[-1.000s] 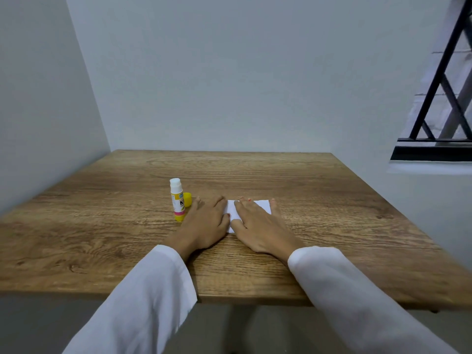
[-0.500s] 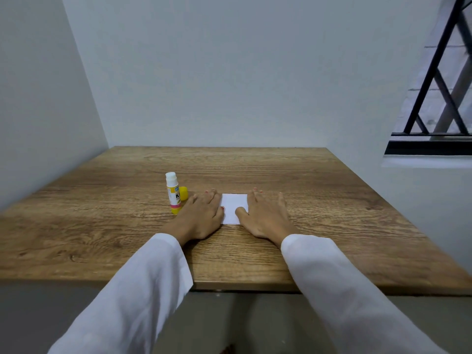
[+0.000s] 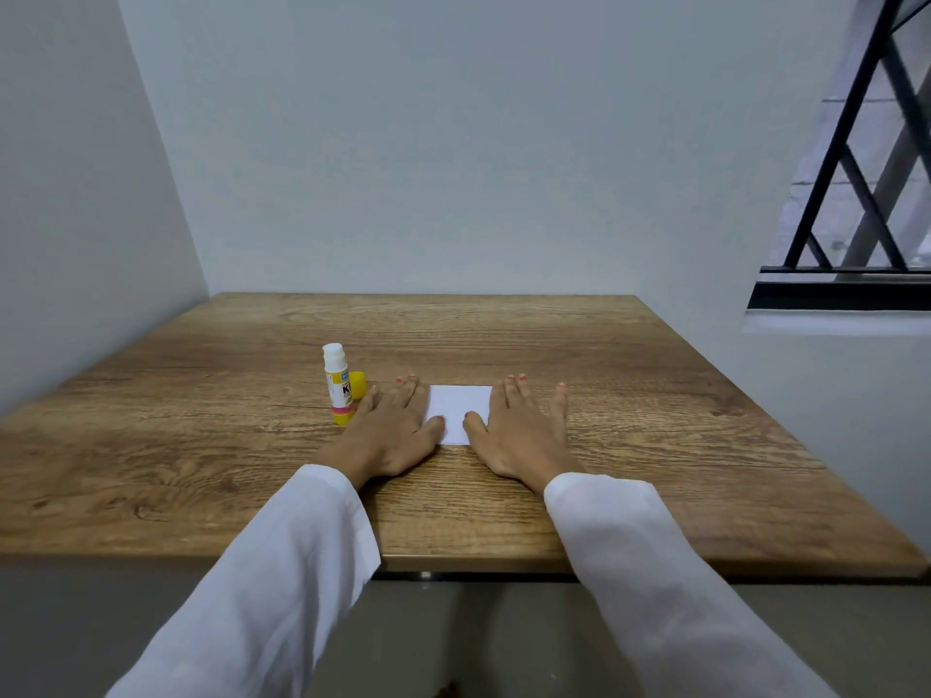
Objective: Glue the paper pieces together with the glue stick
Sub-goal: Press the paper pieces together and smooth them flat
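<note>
**Hands part, paper lies pressed and exposed**

Now the two hands have slid apart and off the top of the paper, which a second ago they covered almost entirely. The white paper (image 3: 461, 411) lies flat on the wooden table (image 3: 629, 395), its whole upper face open to view between the hands. It looks like a single rectangle; whether two pieces are stacked there cannot be told from this view.

The left hand (image 3: 390, 430) rests palm-down at the paper's 9 o'clock side, fingers spread flat and pointing toward 12, with the thumb tip touching the paper's near left edge. The right hand (image 3: 519, 435) mirrors it at 3 o'clock, also flat and spread, its thumb tip on the near right part of the sheet. Neither hand pinches or holds anything.

The glue stick (image 3: 336, 384) stands upright further out toward 9 o'clock, just beside the left hand's little finger, its white glue tip bare. Its yellow cap (image 3: 357, 384) sits on the table just behind the stick, touching or nearly touching it.

My reading is that the outward sweep was a smoothing press, so the joining itself seems done or close to it. What likely remains is checking that the edges hold and capping the stick. If the glue is wet, lifting the thumbs carelessly could shift the sheet.
</note>
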